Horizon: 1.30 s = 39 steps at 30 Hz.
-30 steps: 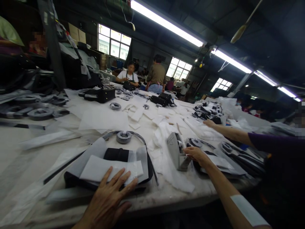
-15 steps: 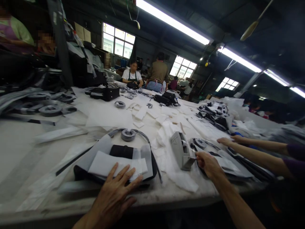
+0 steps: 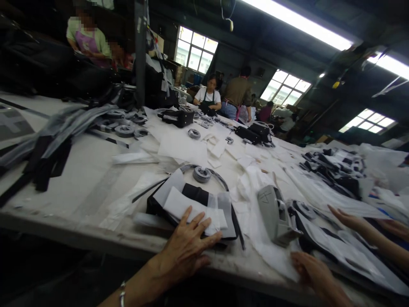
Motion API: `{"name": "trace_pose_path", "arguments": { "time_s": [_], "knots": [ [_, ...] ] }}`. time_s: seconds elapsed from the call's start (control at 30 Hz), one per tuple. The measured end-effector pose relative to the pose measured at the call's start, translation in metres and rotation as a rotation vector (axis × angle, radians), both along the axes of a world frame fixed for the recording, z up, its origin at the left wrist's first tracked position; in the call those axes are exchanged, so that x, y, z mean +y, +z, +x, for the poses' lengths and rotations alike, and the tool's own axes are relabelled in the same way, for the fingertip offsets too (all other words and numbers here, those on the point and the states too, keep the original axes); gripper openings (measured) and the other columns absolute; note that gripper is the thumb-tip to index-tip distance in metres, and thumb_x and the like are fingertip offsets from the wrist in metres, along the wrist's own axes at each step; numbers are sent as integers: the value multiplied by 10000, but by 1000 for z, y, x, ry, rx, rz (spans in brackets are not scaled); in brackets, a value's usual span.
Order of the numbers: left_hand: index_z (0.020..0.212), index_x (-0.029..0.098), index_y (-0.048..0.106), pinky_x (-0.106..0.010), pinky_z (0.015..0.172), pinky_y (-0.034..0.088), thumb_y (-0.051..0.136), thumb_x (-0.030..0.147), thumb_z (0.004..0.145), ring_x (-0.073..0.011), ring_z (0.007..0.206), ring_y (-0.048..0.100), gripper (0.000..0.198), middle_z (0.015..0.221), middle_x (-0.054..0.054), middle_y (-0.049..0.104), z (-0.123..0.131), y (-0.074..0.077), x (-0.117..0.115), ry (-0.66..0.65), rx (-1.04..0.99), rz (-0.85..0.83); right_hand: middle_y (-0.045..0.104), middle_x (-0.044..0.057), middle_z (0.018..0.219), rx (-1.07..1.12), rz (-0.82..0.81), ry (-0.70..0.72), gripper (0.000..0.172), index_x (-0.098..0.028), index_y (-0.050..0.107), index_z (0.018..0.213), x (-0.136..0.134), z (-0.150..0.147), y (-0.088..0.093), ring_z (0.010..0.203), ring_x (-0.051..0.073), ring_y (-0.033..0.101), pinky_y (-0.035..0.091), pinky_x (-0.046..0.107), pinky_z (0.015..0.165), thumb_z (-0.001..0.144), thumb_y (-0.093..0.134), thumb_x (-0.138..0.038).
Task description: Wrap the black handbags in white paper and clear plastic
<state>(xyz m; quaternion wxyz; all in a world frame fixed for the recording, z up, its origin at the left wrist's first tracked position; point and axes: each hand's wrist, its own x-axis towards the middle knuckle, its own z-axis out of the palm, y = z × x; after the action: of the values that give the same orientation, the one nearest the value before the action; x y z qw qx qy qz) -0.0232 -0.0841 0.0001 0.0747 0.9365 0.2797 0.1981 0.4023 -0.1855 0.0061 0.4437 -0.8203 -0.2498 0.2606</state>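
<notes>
My left hand (image 3: 188,247) lies flat with its fingers spread on a white paper sheet (image 3: 188,208). The sheet covers a black bag piece (image 3: 198,194) wrapped in grey lining near the table's front edge. My right hand (image 3: 311,270) rests at the front edge on a white tissue sheet (image 3: 271,251), a little in front of a grey tape dispenser (image 3: 275,213). Its fingers point left and are blurred, so whether they hold anything does not show. A grey tape roll (image 3: 202,174) sits just behind the bag piece.
A co-worker's hand and forearm (image 3: 351,221) reach in from the right over bagged black parts (image 3: 332,247). More rolls (image 3: 124,130), black straps (image 3: 44,162), white sheets and black bags (image 3: 252,133) cover the long table (image 3: 79,170). People stand at its far end.
The view has swung left and down. My right hand has left the tape dispenser and drawn back to the table's front edge. My left hand stays on the white sheet.
</notes>
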Motion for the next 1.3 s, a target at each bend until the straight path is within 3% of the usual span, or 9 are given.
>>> {"name": "trace_pose_path", "arguments": {
  "time_s": [0.1, 0.2, 0.33, 0.4, 0.5, 0.63, 0.87, 1.17, 1.3],
  "knots": [
    [1471, 404, 356, -649, 1157, 106, 680, 562, 856, -345, 1388, 371, 713, 1468, -78, 449, -1, 2, 1, -30, 15, -5, 600, 41, 542, -31, -58, 166, 365, -179, 674, 595, 0, -37, 17, 451, 142, 475, 392, 273, 418, 521, 789, -517],
    [1484, 393, 334, -658, 1149, 129, 658, 547, 878, -354, 1394, 360, 705, 1468, -94, 443, -3, 6, 2, -52, 33, -2, 613, 24, 621, -70, -45, 554, 357, -181, 680, 686, 27, -97, 64, 594, 164, 532, 461, 282, 575, 694, 736, -533],
    [1500, 399, 301, -668, 1138, 171, 680, 522, 868, -371, 1377, 382, 747, 1464, -105, 439, -3, 9, 1, -60, 56, 20, 629, -2, 683, -24, -251, 1173, 249, -172, 677, 755, 88, -179, 124, 654, 136, 535, 429, 239, 612, 790, 682, -419],
    [1517, 385, 270, -669, 1137, 181, 691, 495, 866, -377, 1375, 386, 783, 1456, -116, 443, -3, 9, 0, -58, 59, 35, 620, -22, 666, -111, -400, 1399, 200, -172, 684, 767, 116, -210, 135, 611, 116, 508, 388, 221, 557, 765, 691, -372],
    [1518, 377, 271, -667, 1143, 182, 695, 465, 869, -378, 1388, 371, 780, 1466, -120, 431, -3, 9, 0, -59, 56, 41, 609, -45, 623, -430, -630, 1610, 114, -191, 707, 769, 146, -242, 133, 564, 111, 510, 348, 216, 509, 704, 682, -282],
    [1491, 416, 314, -655, 1152, 186, 666, 468, 891, -350, 1399, 366, 697, 1502, -97, 402, -4, 6, 1, -61, 42, 34, 580, -57, 567, -787, -773, 1744, 109, -226, 730, 729, 165, -264, 122, 563, 130, 547, 350, 224, 506, 630, 694, -253],
    [1506, 421, 284, -659, 1141, 205, 551, 401, 971, -339, 1412, 348, 598, 1513, -107, 397, -4, -3, 2, -66, 18, 96, 598, -61, 563, -732, -868, 1832, 104, -228, 743, 701, 176, -274, 120, 574, 135, 572, 351, 219, 490, 603, 713, -244],
    [1491, 415, 326, -635, 1152, 192, 484, 381, 1004, -320, 1411, 327, 513, 1480, -103, 434, -5, -1, 1, -54, -25, 97, 613, -12, 511, -1002, -662, 1799, 69, -208, 769, 680, 168, -277, 110, 467, 143, 526, 306, 246, 458, 613, 763, -196],
    [1489, 422, 328, -633, 1158, 180, 473, 374, 1007, -306, 1383, 359, 506, 1446, -89, 471, -4, -3, 1, -50, -18, 95, 666, 36, 559, -1224, -578, 1940, 83, -168, 754, 665, 170, -283, 105, 470, 159, 542, 296, 280, 485, 703, 769, -240]
  ]
}}
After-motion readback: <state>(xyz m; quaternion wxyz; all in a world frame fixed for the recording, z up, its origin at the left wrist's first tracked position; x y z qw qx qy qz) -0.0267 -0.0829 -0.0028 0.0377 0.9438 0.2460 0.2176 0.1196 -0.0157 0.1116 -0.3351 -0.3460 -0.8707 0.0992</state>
